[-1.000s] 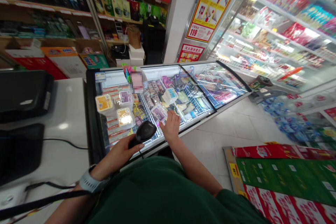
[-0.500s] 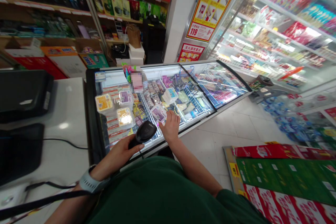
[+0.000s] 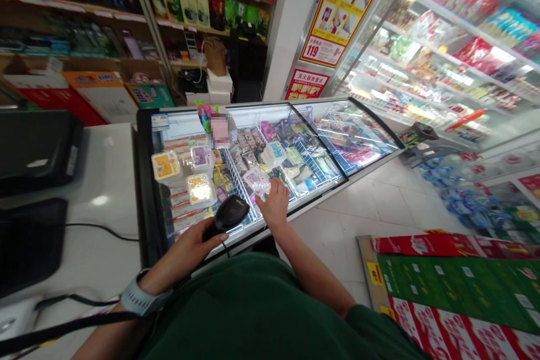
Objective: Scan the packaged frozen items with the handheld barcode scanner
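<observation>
My left hand [image 3: 200, 244] is wrapped round the handle of a black handheld scanner [image 3: 232, 212], its head over the near side of the freezer's glass top. My right hand [image 3: 275, 202] grips the near right edge of a clear pack with a purple label [image 3: 255, 180], thumb and fingers at its corner. Just beyond it lies a white tub with a blue label [image 3: 274, 154]. To the left, on the glass, are a yellow-labelled tub [image 3: 166, 165], a purple-labelled tub [image 3: 202, 156] and another yellow-labelled tub [image 3: 200, 189].
The chest freezer [image 3: 343, 180] runs away to the right. At the left is a white counter [image 3: 107, 180] with black devices and a cable. Colourful toys [image 3: 206, 114] sit at the freezer's back edge. Green and red cartons [image 3: 459, 287] stand at the lower right.
The scanner and my left hand have shifted slightly left. The purple-labelled pack at my right hand has tilted a little and shows more glare, while my right hand is almost still.
</observation>
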`<state>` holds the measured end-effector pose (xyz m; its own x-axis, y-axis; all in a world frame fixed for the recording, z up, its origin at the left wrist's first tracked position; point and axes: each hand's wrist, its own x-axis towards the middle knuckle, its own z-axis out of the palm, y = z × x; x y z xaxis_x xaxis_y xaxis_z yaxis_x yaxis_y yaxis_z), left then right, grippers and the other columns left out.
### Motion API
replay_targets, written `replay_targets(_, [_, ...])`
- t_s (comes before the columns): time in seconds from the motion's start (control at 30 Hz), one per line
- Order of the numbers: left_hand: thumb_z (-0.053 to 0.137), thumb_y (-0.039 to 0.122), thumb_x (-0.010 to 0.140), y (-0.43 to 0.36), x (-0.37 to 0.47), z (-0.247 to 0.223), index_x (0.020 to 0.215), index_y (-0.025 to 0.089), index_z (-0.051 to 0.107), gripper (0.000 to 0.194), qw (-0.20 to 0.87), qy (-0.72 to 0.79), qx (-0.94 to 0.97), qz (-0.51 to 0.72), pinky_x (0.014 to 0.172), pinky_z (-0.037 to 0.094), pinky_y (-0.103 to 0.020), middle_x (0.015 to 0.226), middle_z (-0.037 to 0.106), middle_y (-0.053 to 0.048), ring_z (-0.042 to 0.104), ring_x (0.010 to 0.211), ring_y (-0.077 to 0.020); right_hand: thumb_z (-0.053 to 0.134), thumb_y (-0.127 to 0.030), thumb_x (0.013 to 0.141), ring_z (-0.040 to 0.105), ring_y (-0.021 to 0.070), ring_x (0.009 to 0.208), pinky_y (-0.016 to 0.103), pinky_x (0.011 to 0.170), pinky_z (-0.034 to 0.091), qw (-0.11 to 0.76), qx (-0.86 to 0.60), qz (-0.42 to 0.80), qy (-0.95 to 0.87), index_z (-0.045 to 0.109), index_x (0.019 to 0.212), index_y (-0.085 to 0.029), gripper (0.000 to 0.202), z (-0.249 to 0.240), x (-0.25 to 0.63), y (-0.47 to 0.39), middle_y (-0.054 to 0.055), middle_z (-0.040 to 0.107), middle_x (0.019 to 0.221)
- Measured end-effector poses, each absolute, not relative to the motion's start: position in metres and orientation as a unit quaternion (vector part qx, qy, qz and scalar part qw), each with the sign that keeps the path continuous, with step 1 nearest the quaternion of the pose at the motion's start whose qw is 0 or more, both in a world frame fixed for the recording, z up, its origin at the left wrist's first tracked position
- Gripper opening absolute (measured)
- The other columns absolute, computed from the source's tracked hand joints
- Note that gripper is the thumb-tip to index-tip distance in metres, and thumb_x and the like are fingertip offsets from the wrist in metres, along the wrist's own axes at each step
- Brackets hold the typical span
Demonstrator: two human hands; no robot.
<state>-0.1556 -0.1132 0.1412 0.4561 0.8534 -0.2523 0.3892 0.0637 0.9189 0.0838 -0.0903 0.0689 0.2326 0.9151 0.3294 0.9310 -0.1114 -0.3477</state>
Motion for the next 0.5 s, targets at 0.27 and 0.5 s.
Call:
replay_targets(0.27, [0.068, 0.052, 0.076, -0.11, -0.175, 0.129, 0.115, 0.021, 0.068, 0.05, 0.549, 0.481, 0.649, 0.217, 0.102, 0.046, -0.039, 0.121, 0.071, -0.007, 0.063, 0.114, -0.0297, 0.07, -0.041, 0.076, 0.056, 0.029, 0.108, 0.038, 0.092, 0.044, 0.289, -0.8, 0.007, -0.526, 0.053, 0.12, -0.011, 0.056, 0.077, 0.128, -0.039, 0.015, 0.059, 0.114])
replay_targets(0.5, [0.066, 0.054, 0.076, -0.11, -0.185, 0.127, 0.114, 0.022, 0.069, 0.05, 0.56, 0.498, 0.625, 0.22, 0.099, 0.049, -0.037, 0.118, 0.072, -0.005, 0.064, 0.112, -0.0298, 0.071, -0.043, 0.075, 0.057, 0.0304, 0.107, 0.039, 0.092, 0.044, 0.274, -0.826, 0.001, -0.493, 0.056, 0.118, -0.008, 0.058, 0.086, 0.165, 0.023, 0.018, 0.059, 0.116])
